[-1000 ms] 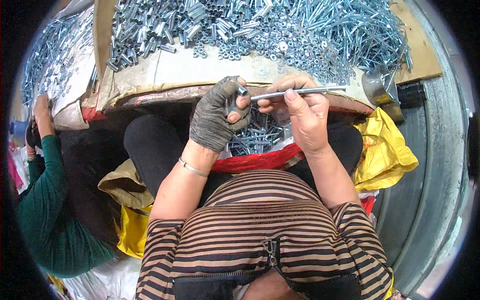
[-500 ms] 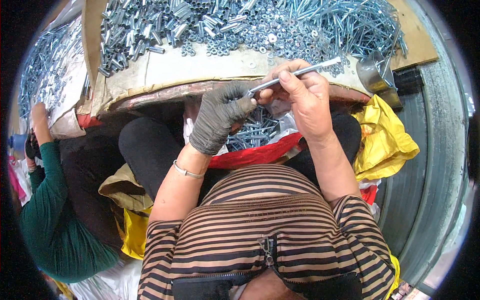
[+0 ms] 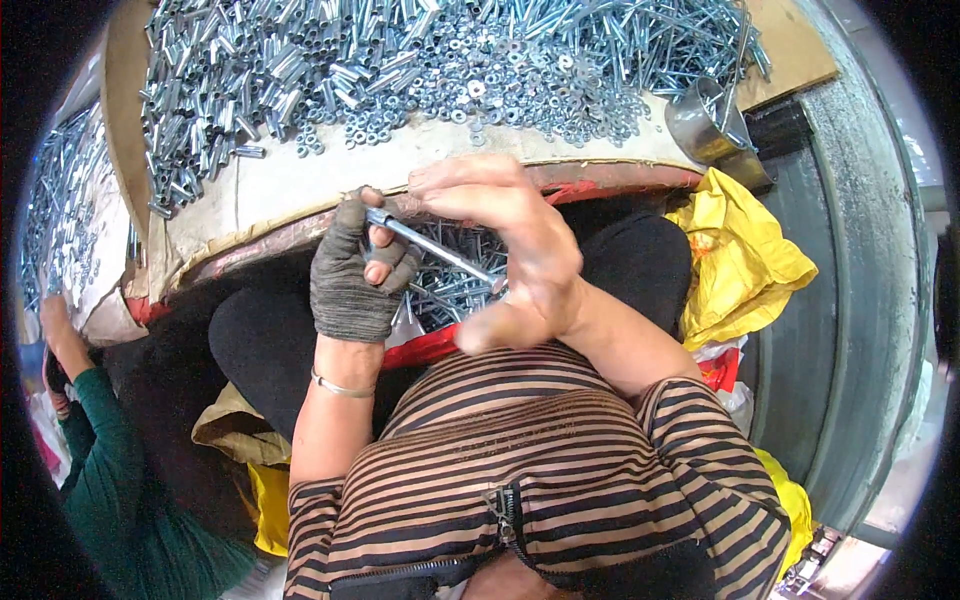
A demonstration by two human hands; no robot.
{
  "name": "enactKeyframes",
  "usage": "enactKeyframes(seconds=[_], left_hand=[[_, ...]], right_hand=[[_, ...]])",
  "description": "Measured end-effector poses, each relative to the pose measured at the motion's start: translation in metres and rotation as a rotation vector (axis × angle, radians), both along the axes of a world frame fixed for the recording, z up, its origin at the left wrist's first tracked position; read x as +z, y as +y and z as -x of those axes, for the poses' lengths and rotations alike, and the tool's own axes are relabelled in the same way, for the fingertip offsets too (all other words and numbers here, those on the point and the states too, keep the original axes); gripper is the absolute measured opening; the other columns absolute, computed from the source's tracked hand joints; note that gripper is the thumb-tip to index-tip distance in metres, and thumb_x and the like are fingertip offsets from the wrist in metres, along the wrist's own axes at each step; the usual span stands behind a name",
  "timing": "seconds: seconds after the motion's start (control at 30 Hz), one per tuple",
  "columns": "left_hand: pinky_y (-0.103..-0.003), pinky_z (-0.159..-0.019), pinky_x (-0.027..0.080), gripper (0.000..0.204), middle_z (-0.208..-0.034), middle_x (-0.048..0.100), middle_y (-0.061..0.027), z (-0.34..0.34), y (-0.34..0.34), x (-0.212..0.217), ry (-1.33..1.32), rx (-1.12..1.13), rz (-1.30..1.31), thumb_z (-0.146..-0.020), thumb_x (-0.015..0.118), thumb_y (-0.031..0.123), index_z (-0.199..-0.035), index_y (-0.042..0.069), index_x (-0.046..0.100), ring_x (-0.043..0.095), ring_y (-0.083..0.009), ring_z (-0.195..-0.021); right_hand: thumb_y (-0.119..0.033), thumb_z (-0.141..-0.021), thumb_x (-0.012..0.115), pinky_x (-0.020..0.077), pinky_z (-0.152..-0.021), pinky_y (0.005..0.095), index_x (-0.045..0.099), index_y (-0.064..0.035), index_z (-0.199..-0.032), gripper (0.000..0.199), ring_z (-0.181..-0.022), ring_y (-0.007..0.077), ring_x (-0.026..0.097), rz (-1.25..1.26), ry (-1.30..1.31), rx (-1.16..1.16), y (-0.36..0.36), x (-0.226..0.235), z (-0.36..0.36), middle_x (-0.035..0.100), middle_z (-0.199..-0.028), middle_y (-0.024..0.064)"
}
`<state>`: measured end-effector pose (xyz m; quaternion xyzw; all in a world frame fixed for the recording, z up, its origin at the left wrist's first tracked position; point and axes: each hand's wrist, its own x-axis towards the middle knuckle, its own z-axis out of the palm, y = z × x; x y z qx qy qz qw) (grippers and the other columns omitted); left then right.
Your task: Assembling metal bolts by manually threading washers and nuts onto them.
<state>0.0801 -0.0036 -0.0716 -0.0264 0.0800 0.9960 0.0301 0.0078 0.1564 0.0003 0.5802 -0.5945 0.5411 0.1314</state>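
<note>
In a grey fingerless glove, my left hand [image 3: 356,275] is closed on a long metal bolt [image 3: 435,247], near the end where a short sleeve sits. The bolt slants down to the right toward my right hand [image 3: 535,240]. That bare hand is spread, thumb well apart from the fingers and slightly blurred; the bolt's far end lies by its palm. Beneath both hands, a bag with a red edge [image 3: 425,347] between my legs holds a pile of similar bolts [image 3: 462,300].
Ahead, a cloth-covered bench [image 3: 330,170] carries heaps of metal sleeves [image 3: 240,90], nuts and washers [image 3: 480,85], and long bolts [image 3: 660,40]. A metal cup [image 3: 700,125] lies at its right corner, above a yellow bag [image 3: 745,265]. At left, a co-worker's green sleeve [image 3: 100,420] reaches toward another heap.
My right hand has released its grip on the bolt and opened. The left hand has shifted left and now holds the bolt, which has turned to slope down to the right.
</note>
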Motion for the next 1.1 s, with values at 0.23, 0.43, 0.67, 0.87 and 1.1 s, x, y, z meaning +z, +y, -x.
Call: enactKeyframes(seconds=[0.23, 0.43, 0.67, 0.87, 1.1], left_hand=[[-0.021, -0.064, 0.046, 0.029, -0.097, 0.059, -0.0108, 0.003, 0.025, -0.022, -0.018, 0.056, 0.663, -0.090, 0.055, 0.029, -0.107, 0.005, 0.054, 0.057, -0.0145, -0.077], [-0.019, -0.035, 0.030, 0.026, -0.064, 0.059, -0.0115, 0.005, 0.021, 0.019, -0.132, -0.050, 0.674, -0.092, 0.053, 0.033, -0.093, 0.007, 0.055, 0.041, -0.0091, -0.036], [-0.017, -0.035, 0.024, 0.020, -0.061, 0.055, -0.0031, 0.010, 0.025, 0.021, -0.132, -0.073, 0.874, -0.090, 0.057, 0.025, -0.096, 0.007, 0.057, 0.035, -0.0045, -0.036], [-0.018, -0.033, 0.025, 0.019, -0.059, 0.056, -0.0038, 0.014, 0.023, 0.016, -0.215, -0.063, 0.935, -0.090, 0.057, 0.024, -0.089, 0.005, 0.055, 0.037, -0.0053, -0.035], [-0.019, -0.032, 0.026, 0.021, -0.057, 0.056, -0.0050, 0.015, 0.018, 0.011, -0.246, -0.059, 0.805, -0.089, 0.057, 0.024, -0.084, 0.004, 0.055, 0.038, -0.0064, -0.033]], right_hand=[[-0.031, -0.086, 0.061, 0.0480, -0.073, 0.0285, 0.054, 0.0010, -0.112, 0.041, -0.094, 0.0168, 0.057, -0.216, 0.034, -0.225, -0.034, -0.036, 0.015, 0.056, -0.110, 0.0118], [-0.024, -0.092, 0.053, 0.0480, -0.069, 0.0298, 0.063, -0.0018, -0.100, 0.026, -0.075, 0.0180, 0.060, -0.339, -0.286, -0.623, 0.008, -0.049, 0.064, 0.060, -0.083, 0.0095], [-0.018, -0.083, 0.059, 0.0484, -0.068, 0.0388, 0.066, -0.0155, -0.098, 0.017, -0.078, 0.0313, 0.061, -0.653, -0.133, -0.724, 0.028, -0.058, 0.103, 0.059, -0.084, 0.0096], [-0.019, -0.081, 0.062, 0.0482, -0.063, 0.0409, 0.066, -0.0170, -0.094, 0.013, -0.075, 0.0304, 0.061, -0.821, 0.085, -0.879, 0.007, -0.061, 0.098, 0.058, -0.084, 0.0089], [-0.018, -0.082, 0.060, 0.0483, -0.065, 0.0414, 0.065, -0.0141, -0.092, 0.012, -0.072, 0.0326, 0.061, -0.916, 0.074, -0.767, 0.014, -0.047, 0.102, 0.059, -0.084, 0.0102]])
